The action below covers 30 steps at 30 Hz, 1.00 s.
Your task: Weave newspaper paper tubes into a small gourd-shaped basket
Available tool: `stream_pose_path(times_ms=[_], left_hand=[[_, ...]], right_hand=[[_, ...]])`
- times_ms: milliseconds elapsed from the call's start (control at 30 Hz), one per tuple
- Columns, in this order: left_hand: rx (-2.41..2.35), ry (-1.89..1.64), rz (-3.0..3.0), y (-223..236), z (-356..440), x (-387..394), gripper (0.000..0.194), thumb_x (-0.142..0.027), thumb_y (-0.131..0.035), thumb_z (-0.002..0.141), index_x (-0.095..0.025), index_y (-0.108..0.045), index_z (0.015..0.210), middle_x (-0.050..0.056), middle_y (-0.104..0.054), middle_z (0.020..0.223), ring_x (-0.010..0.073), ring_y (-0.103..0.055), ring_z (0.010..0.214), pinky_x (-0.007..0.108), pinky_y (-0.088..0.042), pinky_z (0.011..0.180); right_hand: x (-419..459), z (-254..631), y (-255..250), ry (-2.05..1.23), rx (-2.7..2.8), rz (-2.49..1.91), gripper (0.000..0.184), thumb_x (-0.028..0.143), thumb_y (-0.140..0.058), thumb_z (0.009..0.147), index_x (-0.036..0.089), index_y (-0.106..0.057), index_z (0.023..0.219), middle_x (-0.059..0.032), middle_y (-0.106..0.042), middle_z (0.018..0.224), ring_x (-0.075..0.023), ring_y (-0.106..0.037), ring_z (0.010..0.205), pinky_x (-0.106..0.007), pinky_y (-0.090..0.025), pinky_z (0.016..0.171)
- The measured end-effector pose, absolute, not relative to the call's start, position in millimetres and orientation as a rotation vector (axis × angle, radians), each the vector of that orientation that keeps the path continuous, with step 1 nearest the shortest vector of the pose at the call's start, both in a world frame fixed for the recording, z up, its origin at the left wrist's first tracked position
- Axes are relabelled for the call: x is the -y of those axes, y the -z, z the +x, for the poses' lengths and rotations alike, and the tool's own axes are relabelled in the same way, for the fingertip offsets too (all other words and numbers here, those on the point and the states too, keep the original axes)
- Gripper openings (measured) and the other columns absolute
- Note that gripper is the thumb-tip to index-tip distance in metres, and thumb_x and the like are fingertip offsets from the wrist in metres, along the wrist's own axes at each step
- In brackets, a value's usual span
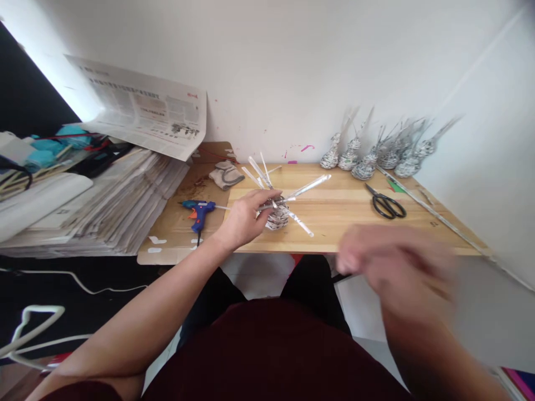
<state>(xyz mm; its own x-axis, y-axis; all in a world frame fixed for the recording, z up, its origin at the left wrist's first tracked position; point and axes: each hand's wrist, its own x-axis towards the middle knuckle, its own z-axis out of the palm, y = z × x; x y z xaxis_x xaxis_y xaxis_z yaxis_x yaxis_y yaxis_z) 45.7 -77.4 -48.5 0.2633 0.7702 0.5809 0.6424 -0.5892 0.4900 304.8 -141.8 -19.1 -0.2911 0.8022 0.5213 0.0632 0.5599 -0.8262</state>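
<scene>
My left hand (pixel 251 214) is closed, its thumb and fingers pinching the top of a small round piece woven from rolled newspaper strips (pixel 277 220). That piece rests on the wooden board, and several paper strips (pixel 311 186) stick out from it in different directions. Part of its top is hidden by my fingers. My right hand (pixel 397 259) is raised in front of the board's near edge, apart from the woven piece. Motion smears its fingers, so I cannot make out whether it holds anything.
Black-handled scissors (pixel 388 205) lie on the wooden board (pixel 334 228). A blue glue gun (pixel 201 214) and a crumpled cloth (pixel 227 175) are on the left. Stacked newspapers (pixel 125 206) stand farther left. Several woven paper figures (pixel 365 164) line the back right beside a long paper strip (pixel 438 214).
</scene>
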Motion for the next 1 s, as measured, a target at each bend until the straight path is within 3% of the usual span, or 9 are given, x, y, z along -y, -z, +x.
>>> stream_pose_path(times_ms=[67,133,267,400,467,667,867,1000], left_hand=[[-1.362,-1.246,2.357,49.7,43.7,76.6,0.036,-0.011,-0.058,0.089,-0.015,-0.067,0.123,0.010,-0.073,0.121,0.0188,-0.070,0.107,0.031,-0.055,0.099],[-1.393,-1.269,2.335,50.8,42.0,74.6,0.034,-0.013,-0.060,0.088,-0.013,-0.068,0.122,0.011,-0.074,0.119,0.0195,-0.071,0.106,0.032,-0.056,0.098],[-1.425,-1.279,2.216,52.1,41.4,72.0,0.036,-0.011,-0.060,0.087,-0.016,-0.068,0.121,0.007,-0.077,0.108,0.0178,-0.074,0.096,0.031,-0.059,0.091],[-1.462,-1.262,2.236,53.5,43.1,72.6,0.030,-0.010,-0.062,0.086,-0.019,-0.072,0.112,0.005,-0.078,0.104,0.0172,-0.073,0.094,0.030,-0.058,0.089],[-1.484,-1.285,2.246,54.0,44.3,73.1,0.025,-0.011,-0.064,0.086,-0.020,-0.074,0.107,0.004,-0.078,0.102,0.0179,-0.072,0.096,0.032,-0.058,0.091],[-1.559,-1.328,2.250,51.2,48.9,72.1,0.025,-0.010,-0.069,0.082,-0.022,-0.074,0.104,0.004,-0.077,0.095,0.0209,-0.068,0.100,0.037,-0.056,0.094],[-1.505,-1.273,2.192,53.4,46.8,69.7,0.028,-0.009,-0.065,0.083,-0.021,-0.073,0.107,0.004,-0.078,0.100,0.0194,-0.073,0.096,0.036,-0.057,0.094],[-1.437,-1.273,2.186,53.0,44.0,70.2,0.026,-0.014,-0.064,0.085,-0.020,-0.073,0.108,0.005,-0.079,0.106,0.0191,-0.074,0.097,0.034,-0.059,0.093]], right_hand=[[122.3,285.8,38.4,-0.906,1.703,-0.857,0.023,0.030,-0.060,0.096,0.029,-0.067,0.118,-0.0007,-0.065,0.071,-0.0177,-0.063,0.062,-0.032,-0.052,0.056],[102.9,267.2,57.1,-0.925,1.781,-0.948,0.036,0.031,-0.061,0.094,0.023,-0.061,0.130,-0.0013,-0.068,0.075,-0.0163,-0.064,0.064,-0.030,-0.053,0.061],[83.7,249.5,70.9,-1.081,1.862,-0.793,0.063,0.032,-0.071,0.087,0.023,-0.049,0.145,-0.0045,-0.073,0.095,-0.0170,-0.068,0.079,-0.030,-0.055,0.073],[79.1,250.5,68.6,-1.234,1.619,-0.702,0.043,0.046,-0.052,0.099,0.020,-0.059,0.132,-0.0080,-0.073,0.095,-0.0174,-0.070,0.079,-0.027,-0.054,0.062],[75.6,249.3,71.8,-1.191,1.605,-0.767,0.040,0.045,-0.046,0.101,0.019,-0.061,0.128,-0.0077,-0.073,0.091,-0.0170,-0.070,0.074,-0.027,-0.054,0.059],[66.0,231.9,88.6,-0.671,1.974,-0.953,0.046,0.021,-0.057,0.092,0.025,-0.057,0.138,-0.0072,-0.078,0.102,-0.0231,-0.074,0.088,-0.038,-0.057,0.085],[57.5,229.8,89.4,-0.516,2.075,-1.029,0.054,0.013,-0.057,0.086,0.022,-0.056,0.139,-0.0089,-0.077,0.108,-0.0259,-0.074,0.094,-0.038,-0.056,0.085],[51.7,230.8,90.4,-0.602,2.018,-0.982,0.041,0.021,-0.057,0.090,0.024,-0.063,0.131,-0.0079,-0.076,0.111,-0.0241,-0.073,0.095,-0.035,-0.056,0.085]])
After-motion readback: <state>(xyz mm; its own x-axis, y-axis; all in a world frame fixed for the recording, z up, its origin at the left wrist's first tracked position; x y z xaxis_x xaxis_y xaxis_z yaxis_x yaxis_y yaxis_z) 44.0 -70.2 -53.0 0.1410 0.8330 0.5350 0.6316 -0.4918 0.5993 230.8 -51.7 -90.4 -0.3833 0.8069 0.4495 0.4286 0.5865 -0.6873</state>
